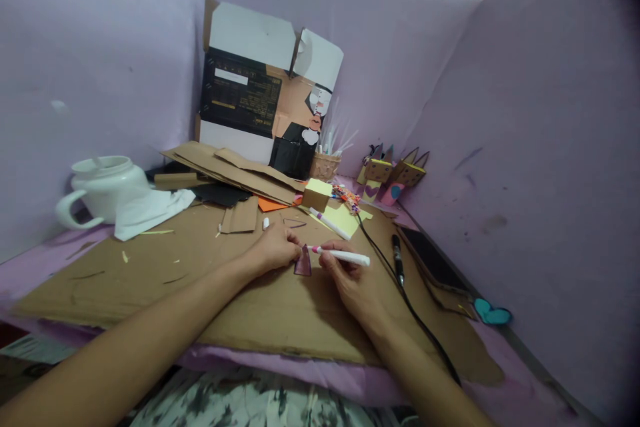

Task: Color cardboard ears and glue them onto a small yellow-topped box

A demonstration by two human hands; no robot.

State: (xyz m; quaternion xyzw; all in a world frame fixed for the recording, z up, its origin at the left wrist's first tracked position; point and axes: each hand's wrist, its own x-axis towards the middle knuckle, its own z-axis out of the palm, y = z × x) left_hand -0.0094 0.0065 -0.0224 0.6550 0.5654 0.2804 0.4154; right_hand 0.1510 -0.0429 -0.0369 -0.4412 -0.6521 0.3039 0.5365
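My left hand [274,248] rests on the big sheet of brown cardboard [165,273] with its fingers curled, pinching the edge of a small purple triangular paper piece [303,261]. My right hand [350,280] lies just right of that piece, fingers closed round a white marker [345,256] whose pink tip points left at the triangle. A second white marker [330,223] with a purple end lies on yellow paper [345,219] a little farther back. A small white cap [266,223] sits beyond my left hand.
A white teapot [100,188] and crumpled white paper [150,210] sit at the left. Stacked cardboard [235,170], an open box [260,90] and a basket of pens [325,163] stand at the back. A black corded tool [398,260], a phone [431,255], cardboard figures [395,177] and a teal heart [493,313] are at the right.
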